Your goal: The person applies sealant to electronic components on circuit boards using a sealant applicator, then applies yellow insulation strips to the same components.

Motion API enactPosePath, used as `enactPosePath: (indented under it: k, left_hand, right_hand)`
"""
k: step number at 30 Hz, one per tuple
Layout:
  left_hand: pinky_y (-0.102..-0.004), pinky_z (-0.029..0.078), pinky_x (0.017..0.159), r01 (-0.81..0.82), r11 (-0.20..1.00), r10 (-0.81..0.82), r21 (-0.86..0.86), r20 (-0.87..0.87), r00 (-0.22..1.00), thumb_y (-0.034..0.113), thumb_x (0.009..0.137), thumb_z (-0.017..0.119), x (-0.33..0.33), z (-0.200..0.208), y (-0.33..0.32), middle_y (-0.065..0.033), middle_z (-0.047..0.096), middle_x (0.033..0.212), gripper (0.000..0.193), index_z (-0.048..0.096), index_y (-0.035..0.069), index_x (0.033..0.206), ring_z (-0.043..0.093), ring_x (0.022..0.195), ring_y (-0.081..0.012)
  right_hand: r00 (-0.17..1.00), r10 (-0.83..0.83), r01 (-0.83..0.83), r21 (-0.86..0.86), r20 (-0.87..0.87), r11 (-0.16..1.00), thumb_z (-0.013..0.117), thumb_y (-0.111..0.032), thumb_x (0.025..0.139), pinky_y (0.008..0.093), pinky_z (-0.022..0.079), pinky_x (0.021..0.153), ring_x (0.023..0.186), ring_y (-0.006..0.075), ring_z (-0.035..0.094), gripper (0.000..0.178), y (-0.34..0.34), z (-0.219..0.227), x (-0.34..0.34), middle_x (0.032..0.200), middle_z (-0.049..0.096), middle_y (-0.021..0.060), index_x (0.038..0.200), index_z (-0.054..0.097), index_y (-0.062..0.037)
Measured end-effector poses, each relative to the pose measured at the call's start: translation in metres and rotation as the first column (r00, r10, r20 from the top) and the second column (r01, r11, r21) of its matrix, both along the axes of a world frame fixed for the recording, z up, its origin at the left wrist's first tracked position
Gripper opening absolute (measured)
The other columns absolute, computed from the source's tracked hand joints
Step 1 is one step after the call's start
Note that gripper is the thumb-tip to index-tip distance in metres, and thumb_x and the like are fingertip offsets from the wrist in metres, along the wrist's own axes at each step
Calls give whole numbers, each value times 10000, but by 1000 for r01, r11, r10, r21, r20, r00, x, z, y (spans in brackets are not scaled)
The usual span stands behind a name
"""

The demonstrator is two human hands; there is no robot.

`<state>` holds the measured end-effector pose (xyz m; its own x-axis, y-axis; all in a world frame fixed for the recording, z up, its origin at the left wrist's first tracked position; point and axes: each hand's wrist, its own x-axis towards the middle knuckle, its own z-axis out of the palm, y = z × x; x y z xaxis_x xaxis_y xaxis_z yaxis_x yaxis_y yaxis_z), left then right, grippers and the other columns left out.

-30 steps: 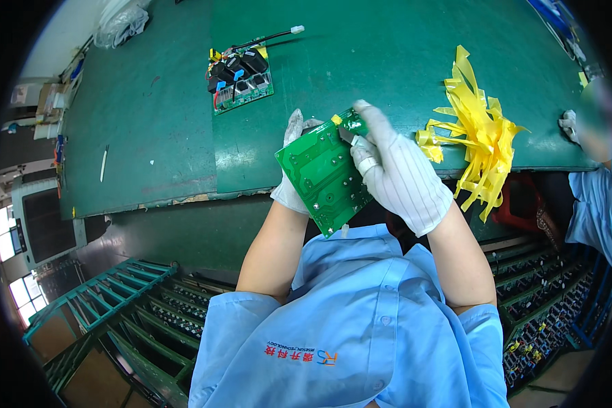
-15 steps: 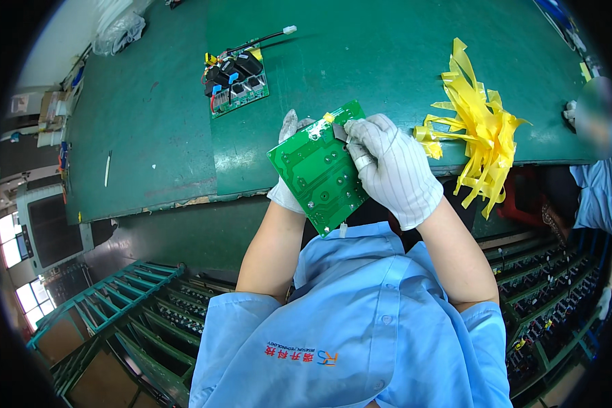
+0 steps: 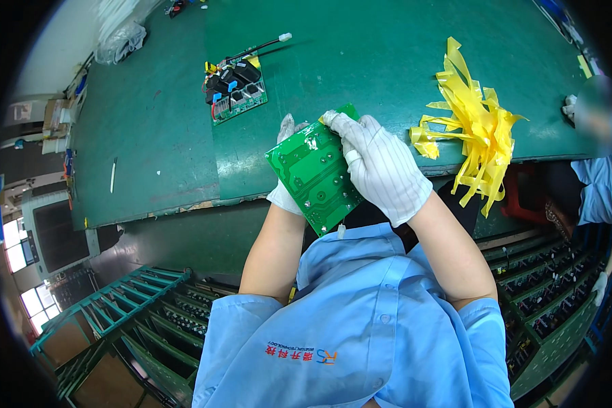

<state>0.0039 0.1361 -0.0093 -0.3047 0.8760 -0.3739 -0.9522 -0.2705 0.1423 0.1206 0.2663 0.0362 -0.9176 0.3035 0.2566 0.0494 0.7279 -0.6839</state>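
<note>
A green circuit board [image 3: 313, 178] is held tilted in front of my chest, its soldered side facing up. My left hand [image 3: 287, 194], in a white glove, grips it from behind along the left side; most of its fingers are hidden under the board. At the board's top edge sits a small piece of yellow tape [image 3: 321, 120]. My right hand [image 3: 381, 160], in a striped white glove, lies over the board's right side, its fingertips closed at that tape. A small white connector [image 3: 341, 231] hangs below the board's lower corner.
Another circuit board [image 3: 238, 92] with black components and a cable lies on the green table [image 3: 163, 136]. Yellow tape strips [image 3: 479, 129] hang in a bunch over the table's front edge at right. Racks of boards [image 3: 557, 285] flank me. Another person's gloved hand [image 3: 570, 107] is far right.
My right fingertips have moved left along the board's top edge to the yellow tape. The small dark flat piece seen at them before is now out of sight. My left hand keeps its hold.
</note>
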Motion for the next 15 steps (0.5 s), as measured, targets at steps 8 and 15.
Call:
enactPosePath:
  k: [8,15]
  left_hand:
    - [-493,529,930,-1,1000,1,-28,-26,1000,643,959,415,5,13,-3,-165,657,1245,685,615,69,1277,658,1051,-339]
    - [-558,437,1058,-49,950,188,309,-437,879,684,963,399,-31,53,25,-108,533,1412,721,537,121,1391,520,1281,-343]
  right_hand:
    - [901,-112,190,151,-418,970,563,-13,936,390,552,789,904,333,661,334,22,-9,16,1088,678,164,1268,588,-27]
    - [744,-370,177,370,556,912,520,-75,893,418,568,634,794,320,696,366,30,26,89,901,616,183,1252,570,-25]
